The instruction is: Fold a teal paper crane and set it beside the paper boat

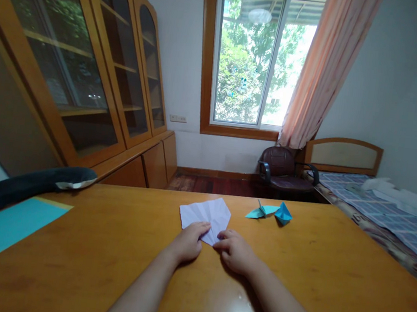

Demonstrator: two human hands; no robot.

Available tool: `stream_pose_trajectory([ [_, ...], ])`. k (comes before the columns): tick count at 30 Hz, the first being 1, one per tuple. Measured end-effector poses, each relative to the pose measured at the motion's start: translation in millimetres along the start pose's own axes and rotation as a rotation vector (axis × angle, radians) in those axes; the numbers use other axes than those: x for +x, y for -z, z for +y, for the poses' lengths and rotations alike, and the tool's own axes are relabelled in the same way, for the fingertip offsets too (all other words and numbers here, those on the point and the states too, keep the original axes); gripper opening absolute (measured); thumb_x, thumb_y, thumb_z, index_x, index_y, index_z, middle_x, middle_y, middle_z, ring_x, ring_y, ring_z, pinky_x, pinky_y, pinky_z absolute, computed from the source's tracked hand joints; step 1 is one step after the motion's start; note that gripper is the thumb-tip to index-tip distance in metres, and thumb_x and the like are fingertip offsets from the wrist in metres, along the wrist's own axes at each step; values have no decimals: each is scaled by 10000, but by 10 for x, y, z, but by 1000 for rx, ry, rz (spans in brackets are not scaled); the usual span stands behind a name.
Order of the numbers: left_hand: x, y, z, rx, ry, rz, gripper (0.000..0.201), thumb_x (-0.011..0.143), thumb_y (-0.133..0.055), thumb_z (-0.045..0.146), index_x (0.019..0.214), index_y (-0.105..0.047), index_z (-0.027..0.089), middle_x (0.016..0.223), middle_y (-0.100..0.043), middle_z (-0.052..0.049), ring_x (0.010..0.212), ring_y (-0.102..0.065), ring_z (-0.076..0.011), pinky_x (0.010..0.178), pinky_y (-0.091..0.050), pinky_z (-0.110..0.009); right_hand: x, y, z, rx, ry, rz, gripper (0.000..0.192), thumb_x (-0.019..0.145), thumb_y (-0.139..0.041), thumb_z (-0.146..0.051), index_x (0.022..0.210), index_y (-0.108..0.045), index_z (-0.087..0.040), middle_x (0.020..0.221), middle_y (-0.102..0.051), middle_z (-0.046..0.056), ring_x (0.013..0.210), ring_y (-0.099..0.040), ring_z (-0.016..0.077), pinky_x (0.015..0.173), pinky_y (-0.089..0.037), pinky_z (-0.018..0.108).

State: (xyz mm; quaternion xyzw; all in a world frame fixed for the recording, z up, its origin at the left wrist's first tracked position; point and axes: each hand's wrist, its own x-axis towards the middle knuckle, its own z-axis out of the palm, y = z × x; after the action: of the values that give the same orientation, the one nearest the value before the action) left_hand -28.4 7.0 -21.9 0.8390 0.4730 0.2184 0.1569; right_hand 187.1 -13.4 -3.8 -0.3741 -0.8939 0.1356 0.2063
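A pale lilac sheet of paper (201, 212), marked with creases that fan out from its near corner, lies on the wooden table in front of me. My left hand (188, 241) holds the paper's near left side, its fingers resting over the surface. At the near right edge, my right hand (235, 251) has its fingers curled and pressed on the paper close to the corner. What the fingertips do underneath is hidden. To the right of the paper sit a light-blue folded paper crane (262, 211) and a darker blue folded paper piece (283, 214).
The wooden table (106, 244) spreads out under my hands. On its left lie a turquoise sheet (5, 232) with a yellow edge and a dark padded object (30, 182). Beyond the table stand a glass-door cabinet (150, 161), an armchair (283, 167) and a bed (388, 203).
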Motion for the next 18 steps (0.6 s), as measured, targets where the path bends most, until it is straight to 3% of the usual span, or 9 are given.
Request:
stream_pose_trajectory([
  [4,-14,-14,22,2,-11,-35,624,687,-487,99,1305,-551,151,1381,-522,-89,1290,-455,-207,1134,-315,-354,-5,6,-4,3,18,16,392,752,-466,-77,954,-745,-264,1010,-638,45,969,-547,184,880,-396,286],
  [7,-25,18,67,18,-5,-58,578,751,-558,247,1323,-536,169,1409,-489,-103,1313,-429,-231,1138,-296,-368,0,10,-7,18,18,24,365,762,-475,-82,942,-743,-253,996,-644,48,961,-555,183,868,-405,285],
  [12,-20,85,170,81,13,-140,738,695,-679,496,1355,-498,219,1453,-429,-117,1341,-381,-290,1135,-268,-422,2,4,-1,66,-1,47,374,751,-497,-66,983,-729,-245,1000,-668,48,974,-573,183,884,-413,287],
  [18,-11,50,190,159,34,-198,716,741,-630,552,1370,-470,248,1508,-336,-122,1392,-282,-323,1147,-189,-494,-4,-15,-2,155,-3,89,332,794,-510,-82,1037,-692,-215,1006,-677,57,944,-593,177,862,-438,269],
])
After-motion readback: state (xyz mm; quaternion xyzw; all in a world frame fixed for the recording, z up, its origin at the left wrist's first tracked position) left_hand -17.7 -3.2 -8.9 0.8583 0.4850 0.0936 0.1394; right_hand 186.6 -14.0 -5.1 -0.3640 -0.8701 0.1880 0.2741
